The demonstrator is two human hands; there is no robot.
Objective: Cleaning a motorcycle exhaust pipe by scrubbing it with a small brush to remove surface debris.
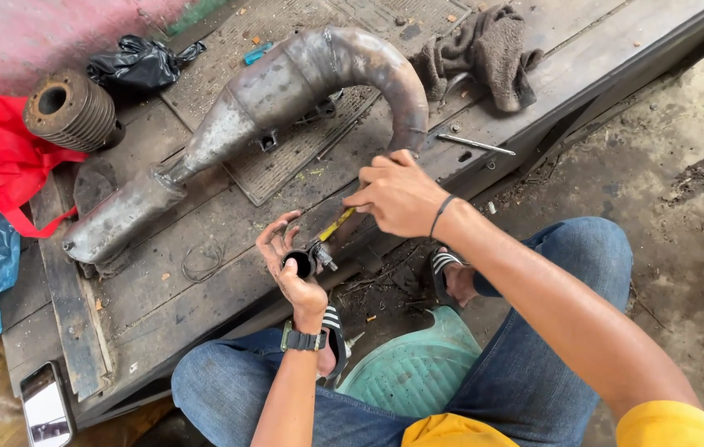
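Setting: an outdoor work spot with a dirt floor; a worn wooden platform point(203, 240) carries a large rusty exhaust pipe point(269, 108), a finned metal cylinder point(71, 108), a grey rag point(484, 50) and a loose bolt point(476, 145).
Left hand point(294, 265): fingers curl around a small dark ring-shaped part point(301, 263), held just above the platform's edge, palm up.
Right hand point(397, 194): fingers pressed together, pinching a yellow-handled tool point(337, 225) whose tip meets the part.
Handling: the part looks rigid, light and probably greasy; a grip around its outer rim seems safest.
Nearby: a phone point(44, 406) lies on the platform's corner and a green plastic stool point(418, 364) sits under the person.
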